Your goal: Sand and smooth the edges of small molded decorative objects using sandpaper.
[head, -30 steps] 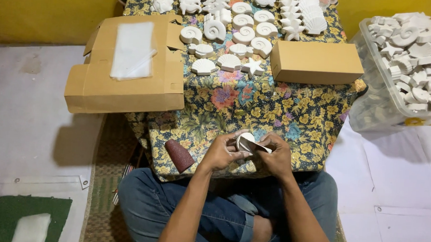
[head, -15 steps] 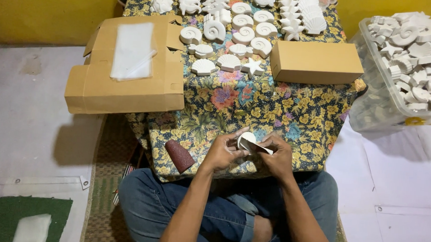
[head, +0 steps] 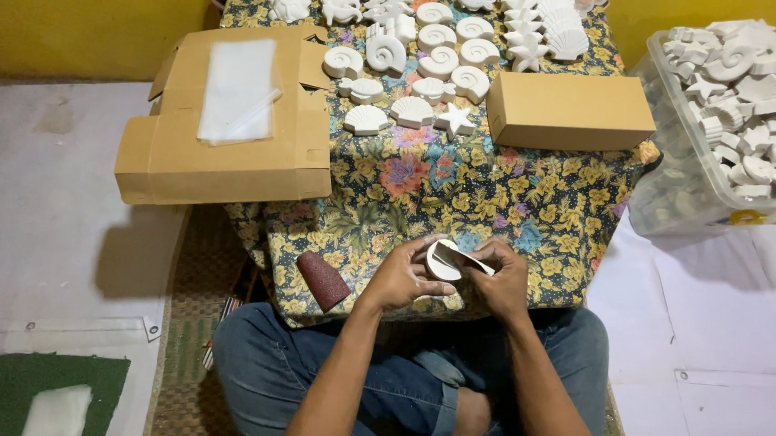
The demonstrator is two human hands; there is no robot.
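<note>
Fingers (head: 421,266) of the left hand (head: 400,279) gripped a round white piece (head: 443,260) at the table's (head: 425,180) near edge; the right hand (head: 500,281) pinched a thin flat sheet (head: 474,263) across its right side.

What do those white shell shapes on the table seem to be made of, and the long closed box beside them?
The white shell shapes look like cast plaster or unglazed clay: chalk-white, matte, no shine, with moulded ridges and spirals. Which of the two is hard to tell. The long closed box looks like plain brown cardboard: flat, dull panels with sharp folded edges. Both sit on a flowered cloth, apparently printed fabric.
</note>
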